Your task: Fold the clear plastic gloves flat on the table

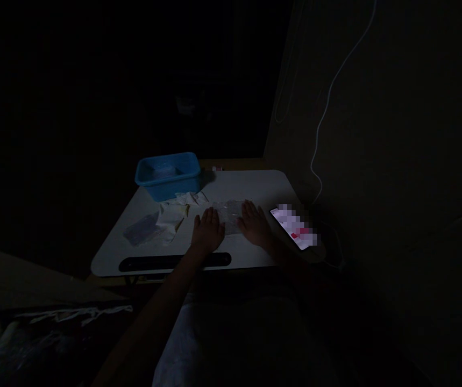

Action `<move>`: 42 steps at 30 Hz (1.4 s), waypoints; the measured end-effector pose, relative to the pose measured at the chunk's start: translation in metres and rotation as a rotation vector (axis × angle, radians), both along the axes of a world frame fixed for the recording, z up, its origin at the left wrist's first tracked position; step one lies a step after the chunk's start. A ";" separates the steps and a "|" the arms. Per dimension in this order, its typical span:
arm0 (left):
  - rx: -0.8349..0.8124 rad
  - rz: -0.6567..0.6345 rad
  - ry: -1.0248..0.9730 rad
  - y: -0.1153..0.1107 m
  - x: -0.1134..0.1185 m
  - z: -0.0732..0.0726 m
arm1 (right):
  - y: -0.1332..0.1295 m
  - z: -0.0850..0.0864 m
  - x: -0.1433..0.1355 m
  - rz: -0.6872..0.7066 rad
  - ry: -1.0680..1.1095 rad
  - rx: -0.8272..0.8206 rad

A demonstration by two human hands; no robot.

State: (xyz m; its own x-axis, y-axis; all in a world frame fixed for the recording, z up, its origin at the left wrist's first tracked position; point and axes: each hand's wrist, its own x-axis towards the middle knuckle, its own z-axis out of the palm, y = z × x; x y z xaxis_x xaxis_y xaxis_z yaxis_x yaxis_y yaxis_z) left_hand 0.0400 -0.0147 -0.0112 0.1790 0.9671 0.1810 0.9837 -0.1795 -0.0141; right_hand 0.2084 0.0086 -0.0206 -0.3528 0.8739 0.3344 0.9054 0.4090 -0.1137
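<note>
A clear plastic sheet or bag (231, 215) lies flat on the white lap table (250, 185); the dim light hides which of the two it is. My left hand (208, 230) rests on its left side with the palm down and fingers stretched out. On the right side my right hand (255, 223) lies the same way, fingers extended. To the left of my left hand are crumpled whitish paper-like pieces (172, 216) and a flat, translucent plastic packet (141, 230).
A blue plastic basin (170, 183) with something clear inside stands at the table's back left. A lit phone (291, 228) lies at the right edge. A white cable (322, 118) hangs along the wall. The table's front has a dark slot (154, 262).
</note>
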 end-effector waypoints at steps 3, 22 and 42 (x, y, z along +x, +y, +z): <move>-0.003 0.006 -0.007 -0.001 0.000 0.000 | 0.002 -0.005 0.001 -0.044 -0.005 -0.019; 0.134 -0.015 -0.022 0.002 0.002 0.011 | -0.001 0.000 0.003 -0.066 -0.080 -0.081; -0.054 -0.074 0.037 0.028 0.007 0.002 | -0.005 0.002 0.001 -0.085 -0.064 -0.040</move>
State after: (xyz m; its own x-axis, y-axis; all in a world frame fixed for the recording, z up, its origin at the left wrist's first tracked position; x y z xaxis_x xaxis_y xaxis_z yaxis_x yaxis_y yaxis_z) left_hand 0.0469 0.0135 -0.0091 0.2560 0.9591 0.1209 0.9667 -0.2531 -0.0386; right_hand 0.2093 0.0039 -0.0191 -0.2966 0.9136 0.2782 0.9424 0.3271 -0.0694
